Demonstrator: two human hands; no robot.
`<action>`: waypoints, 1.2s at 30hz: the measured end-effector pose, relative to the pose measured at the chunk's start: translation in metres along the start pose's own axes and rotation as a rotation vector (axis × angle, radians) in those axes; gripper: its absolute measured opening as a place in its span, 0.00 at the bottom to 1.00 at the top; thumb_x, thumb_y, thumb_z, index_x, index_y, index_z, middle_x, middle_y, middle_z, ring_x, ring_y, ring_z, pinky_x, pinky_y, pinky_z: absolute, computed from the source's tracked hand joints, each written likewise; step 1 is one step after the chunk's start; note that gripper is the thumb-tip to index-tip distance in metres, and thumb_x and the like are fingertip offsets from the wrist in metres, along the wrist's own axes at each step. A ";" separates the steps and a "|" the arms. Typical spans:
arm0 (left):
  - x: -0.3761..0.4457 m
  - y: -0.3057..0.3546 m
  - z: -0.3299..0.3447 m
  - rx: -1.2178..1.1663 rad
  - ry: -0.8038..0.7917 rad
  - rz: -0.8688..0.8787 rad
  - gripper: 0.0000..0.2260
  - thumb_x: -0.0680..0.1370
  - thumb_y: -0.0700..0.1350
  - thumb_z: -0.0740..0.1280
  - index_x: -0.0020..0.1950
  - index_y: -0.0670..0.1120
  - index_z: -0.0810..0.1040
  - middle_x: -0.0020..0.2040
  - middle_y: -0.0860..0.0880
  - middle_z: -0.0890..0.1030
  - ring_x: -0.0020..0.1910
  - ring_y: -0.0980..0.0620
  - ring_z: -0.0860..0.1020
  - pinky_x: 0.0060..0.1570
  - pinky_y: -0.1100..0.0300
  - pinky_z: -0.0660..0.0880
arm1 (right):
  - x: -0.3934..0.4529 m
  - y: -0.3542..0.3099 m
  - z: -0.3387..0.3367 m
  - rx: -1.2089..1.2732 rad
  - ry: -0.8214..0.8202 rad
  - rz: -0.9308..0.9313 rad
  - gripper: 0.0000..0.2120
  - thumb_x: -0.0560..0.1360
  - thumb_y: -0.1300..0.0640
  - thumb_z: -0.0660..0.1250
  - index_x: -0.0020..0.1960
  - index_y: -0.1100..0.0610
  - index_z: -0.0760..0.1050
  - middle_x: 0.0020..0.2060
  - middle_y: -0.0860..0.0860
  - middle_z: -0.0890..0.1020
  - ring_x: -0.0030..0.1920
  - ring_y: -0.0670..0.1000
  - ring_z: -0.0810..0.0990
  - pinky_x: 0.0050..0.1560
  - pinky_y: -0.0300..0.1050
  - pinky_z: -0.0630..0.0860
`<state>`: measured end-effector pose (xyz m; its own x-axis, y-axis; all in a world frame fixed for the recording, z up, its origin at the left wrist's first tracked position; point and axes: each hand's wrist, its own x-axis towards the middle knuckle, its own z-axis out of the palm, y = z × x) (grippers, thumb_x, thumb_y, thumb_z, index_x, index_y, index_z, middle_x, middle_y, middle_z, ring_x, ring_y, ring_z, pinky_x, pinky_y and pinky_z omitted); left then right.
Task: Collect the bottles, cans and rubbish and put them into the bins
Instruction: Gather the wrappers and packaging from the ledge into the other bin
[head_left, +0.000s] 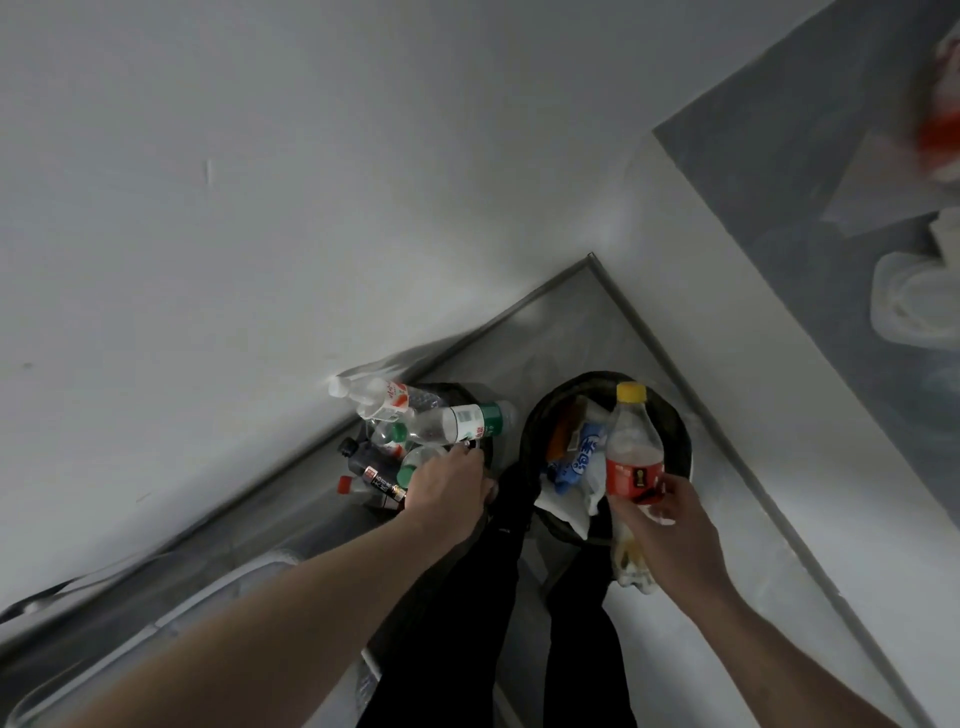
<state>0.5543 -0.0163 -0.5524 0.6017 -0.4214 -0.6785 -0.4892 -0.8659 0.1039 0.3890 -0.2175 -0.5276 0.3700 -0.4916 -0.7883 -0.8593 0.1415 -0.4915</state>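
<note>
Below, left bin (470, 395) heaped with bottles (457, 422), right bin (680, 431) with wrappers (582, 460).

We are holding a yellow-capped bottle (635, 457) in our right hand (675, 535) over the right bin (685, 441), our left hand (447, 493) reaching into the bottle-filled left bin (457, 389).

Yellow-capped, red-labelled bottle (635, 452); black bins (680, 431); blue wrapper (584, 457).

Only one feed here: head cam, wide-angle, looking steeply down from standing height into a floor corner where two walls meet. I see both forearms coming in from the bottom edge, left bin (470, 395) and right bin (675, 415) near frame centre at arm's reach. Edges distort and blur heavily. No second view, so nothing overlaps.
</note>
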 end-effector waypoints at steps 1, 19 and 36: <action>-0.002 0.004 -0.003 -0.021 0.017 0.011 0.10 0.83 0.51 0.61 0.58 0.47 0.76 0.55 0.48 0.78 0.55 0.43 0.78 0.43 0.53 0.69 | 0.000 0.003 -0.002 0.008 0.009 0.009 0.23 0.71 0.42 0.77 0.61 0.45 0.72 0.50 0.40 0.80 0.49 0.39 0.77 0.47 0.45 0.72; 0.055 0.091 -0.057 -0.468 0.205 0.230 0.06 0.75 0.48 0.65 0.47 0.53 0.82 0.42 0.56 0.84 0.40 0.53 0.80 0.38 0.60 0.75 | 0.044 0.036 -0.031 -0.013 0.152 -0.099 0.23 0.68 0.48 0.80 0.57 0.45 0.72 0.50 0.43 0.80 0.49 0.46 0.79 0.43 0.43 0.74; 0.097 0.110 -0.014 -0.355 -0.110 0.213 0.21 0.81 0.43 0.61 0.74 0.53 0.68 0.72 0.51 0.70 0.66 0.43 0.74 0.66 0.48 0.72 | 0.104 0.032 -0.012 -0.188 0.046 -0.058 0.34 0.72 0.54 0.76 0.74 0.48 0.67 0.67 0.52 0.75 0.62 0.54 0.76 0.58 0.49 0.75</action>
<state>0.5676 -0.1557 -0.5971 0.4302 -0.5862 -0.6865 -0.3358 -0.8098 0.4810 0.3960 -0.2739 -0.6208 0.4078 -0.5339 -0.7407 -0.8895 -0.0493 -0.4542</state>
